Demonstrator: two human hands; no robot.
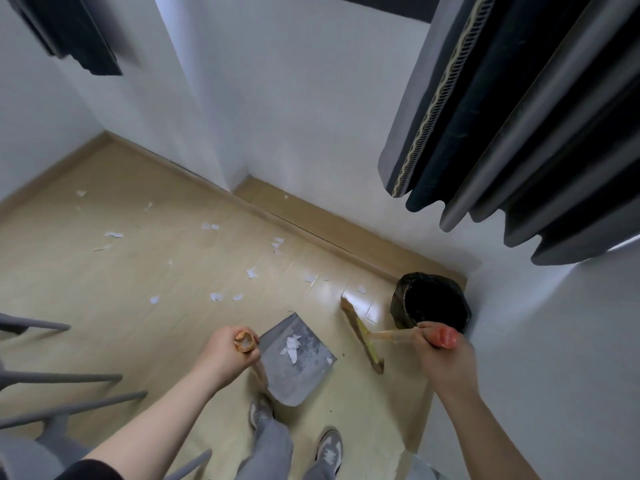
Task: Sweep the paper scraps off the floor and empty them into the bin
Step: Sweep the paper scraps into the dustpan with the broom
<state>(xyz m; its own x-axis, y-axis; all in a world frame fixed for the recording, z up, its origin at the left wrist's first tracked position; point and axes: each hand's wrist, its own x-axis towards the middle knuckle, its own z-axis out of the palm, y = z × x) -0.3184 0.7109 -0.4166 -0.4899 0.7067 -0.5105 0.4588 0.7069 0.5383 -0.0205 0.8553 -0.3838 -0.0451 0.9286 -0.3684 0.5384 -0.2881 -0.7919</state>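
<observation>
Gripping broom point(362, 336), right hand point(445, 362) overlaps unreadably dark bin point(401, 301); left hand point(227, 351) grips dustpan point(306, 370).

Grey curtains point(519, 133); perhaps chair legs point(69, 377)

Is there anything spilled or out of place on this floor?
White torn paper scraps lie scattered over the light wooden floor, from the far corner to the round black-lined bin; only a few sit in the grey metal dustpan.
</observation>
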